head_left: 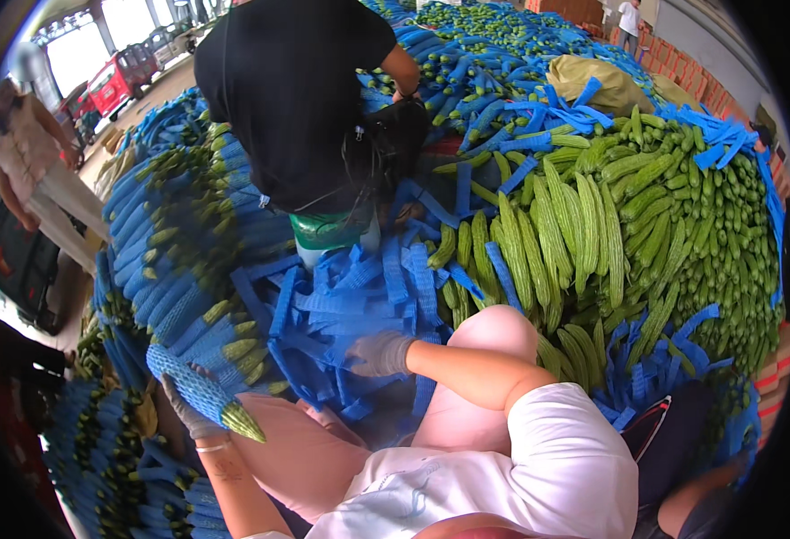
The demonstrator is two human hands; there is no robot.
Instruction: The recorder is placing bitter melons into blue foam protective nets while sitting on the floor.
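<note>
In a grey glove, my left hand is closed round a bitter gourd in a blue foam net sleeve; only its green tip sticks out. My right hand, gloved too, is over a loose heap of flat blue foam net sleeves in front of my knees. Its fingers are blurred, and whether they grip a sleeve cannot be made out. Beyond the left hand lie rows of sleeved gourds, tips pointing right. Bare green bitter gourds are piled at the right.
A person in black sits directly ahead, back toward me, on a green and white seat. Another person stands at the left. More sleeves lie at my right. A tan sack rests on the far pile; red vehicles stand behind.
</note>
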